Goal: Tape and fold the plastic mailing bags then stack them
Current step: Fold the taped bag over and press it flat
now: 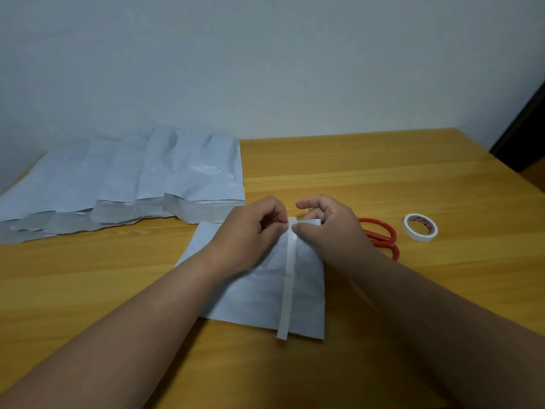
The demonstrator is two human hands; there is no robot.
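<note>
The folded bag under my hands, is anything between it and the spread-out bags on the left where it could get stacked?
Nothing visible: bare table lies between the folded bag and the spread bags. The scissors and tape roll sit on the right.
</note>
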